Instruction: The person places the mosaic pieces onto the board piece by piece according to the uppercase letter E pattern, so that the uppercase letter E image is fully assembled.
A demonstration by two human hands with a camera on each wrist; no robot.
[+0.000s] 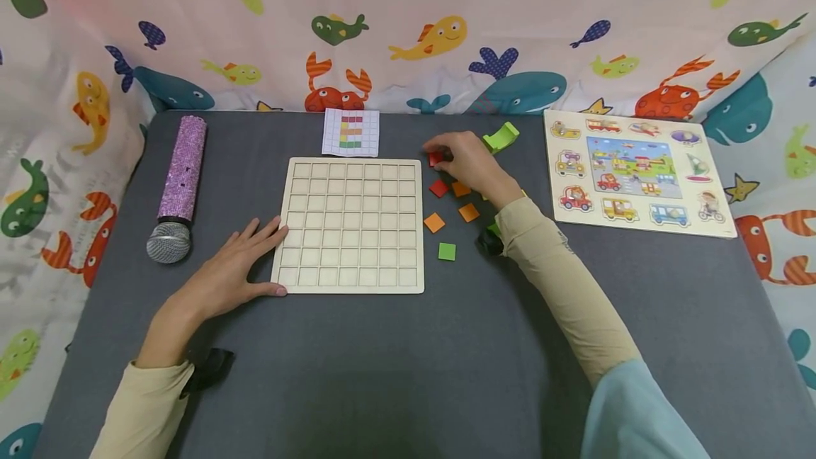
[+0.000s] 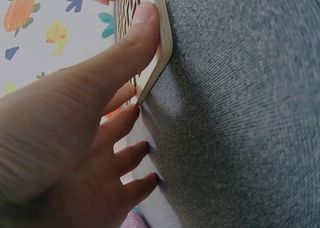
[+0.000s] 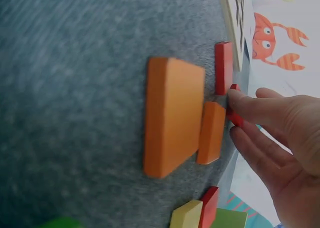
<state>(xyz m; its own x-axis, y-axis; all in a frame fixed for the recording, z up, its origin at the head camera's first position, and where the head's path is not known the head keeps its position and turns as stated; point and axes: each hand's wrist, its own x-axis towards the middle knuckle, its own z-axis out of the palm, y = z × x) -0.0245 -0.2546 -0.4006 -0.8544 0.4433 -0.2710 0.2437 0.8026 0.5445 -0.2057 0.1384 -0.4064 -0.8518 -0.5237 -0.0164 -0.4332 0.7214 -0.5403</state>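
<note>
My left hand (image 1: 229, 271) rests on the left edge of a wooden grid board (image 1: 350, 226), thumb at its near corner and fingers spread. In the left wrist view the thumb (image 2: 142, 30) lies on the board's rim. To the right of the board, my right hand (image 1: 473, 165) pinches a small red square tile (image 3: 235, 119) between thumb and fingers. Close by lie another red tile (image 1: 439, 188), several orange tiles (image 1: 469, 212) and a green tile (image 1: 447, 251). Further tiles, among them a yellow one (image 3: 186, 214), are partly hidden by the right arm in the head view.
Behind the board lies a gridded card (image 1: 331, 134) with a coloured pattern. A glittery purple microphone (image 1: 181, 183) lies at the left. To the right are a curved green piece (image 1: 501, 138) and a picture puzzle board (image 1: 637, 221). A sea-animal curtain (image 1: 255, 27) bounds the table's back.
</note>
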